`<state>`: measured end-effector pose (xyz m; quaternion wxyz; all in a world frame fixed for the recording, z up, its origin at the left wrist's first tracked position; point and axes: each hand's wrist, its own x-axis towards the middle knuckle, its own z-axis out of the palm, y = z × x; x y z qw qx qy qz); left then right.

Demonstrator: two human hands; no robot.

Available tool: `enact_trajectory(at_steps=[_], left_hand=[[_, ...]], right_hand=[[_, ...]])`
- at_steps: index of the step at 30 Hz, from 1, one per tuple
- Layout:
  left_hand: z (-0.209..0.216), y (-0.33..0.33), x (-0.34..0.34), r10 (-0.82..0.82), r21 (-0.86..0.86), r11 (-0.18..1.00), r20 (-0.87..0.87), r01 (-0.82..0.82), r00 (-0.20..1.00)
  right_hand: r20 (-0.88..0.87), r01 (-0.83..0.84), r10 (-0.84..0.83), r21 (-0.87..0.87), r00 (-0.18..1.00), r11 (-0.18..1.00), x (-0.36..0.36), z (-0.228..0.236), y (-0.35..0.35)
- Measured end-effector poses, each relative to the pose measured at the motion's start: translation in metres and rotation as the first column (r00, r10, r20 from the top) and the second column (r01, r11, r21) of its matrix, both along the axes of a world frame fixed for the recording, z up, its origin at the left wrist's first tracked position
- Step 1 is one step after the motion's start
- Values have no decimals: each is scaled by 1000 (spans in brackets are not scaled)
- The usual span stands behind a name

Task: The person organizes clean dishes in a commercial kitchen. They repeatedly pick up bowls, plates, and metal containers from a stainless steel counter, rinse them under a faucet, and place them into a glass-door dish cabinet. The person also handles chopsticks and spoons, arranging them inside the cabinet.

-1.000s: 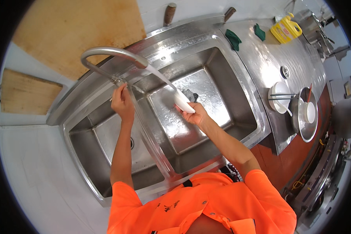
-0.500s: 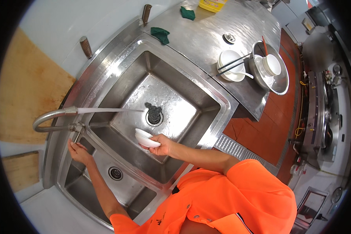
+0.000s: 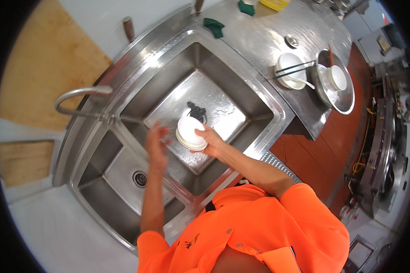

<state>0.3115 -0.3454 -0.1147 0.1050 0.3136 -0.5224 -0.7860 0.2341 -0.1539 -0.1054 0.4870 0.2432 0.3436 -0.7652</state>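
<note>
My right hand (image 3: pixel 209 142) grips a small stack of white bowls (image 3: pixel 190 133) over the larger sink basin (image 3: pixel 216 98). The bowls are tilted, and their exact number is hard to make out. To their left, my left hand (image 3: pixel 157 144) hangs in the air near the divider between the basins, apart from the bowls; motion smears its fingers. Below the bowls, a dark scouring pad (image 3: pixel 196 112) lies at the drain of the larger basin, partly hidden by them. The curved metal faucet (image 3: pixel 79 93) at the left runs no visible water.
On the steel counter at the right stand stacked white bowls (image 3: pixel 288 61) with dark chopsticks and a spoon. Beside them, a metal basin (image 3: pixel 348 102) holds more white dishes. Green cloths (image 3: pixel 213 27) lie behind the sink. A smaller basin (image 3: pixel 118 175) adjoins at the left.
The water stream from the faucet has stopped. My left hand has left the faucet handle and moved right toward the bowls. My right hand has lifted and turned the bowls.
</note>
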Motion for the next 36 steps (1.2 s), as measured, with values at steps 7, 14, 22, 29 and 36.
enact_trajectory(at_steps=[7, 14, 22, 29, 36], left_hand=[[4, 87, -23, 109, 789, 611, -172, 71, 979], [5, 96, -20, -14, 829, 508, -263, 233, 965], [-5, 87, -26, -130, 702, 663, -235, 260, 963], [-16, 54, -21, -271, 327, 896, -135, 301, 953], [-5, 34, -28, -492, -666, 575, 184, 476, 851]], right_hand=[[-736, 113, 633, 669, 239, 735, -14, 31, 12], [-799, 335, 601, 571, 16, 750, -41, 45, 33], [-769, 310, 124, 393, 627, 866, -79, 31, 64], [-411, 430, 906, 840, 103, 332, -125, -22, 89], [-439, 433, 898, 813, 18, 389, -103, 6, 101]])
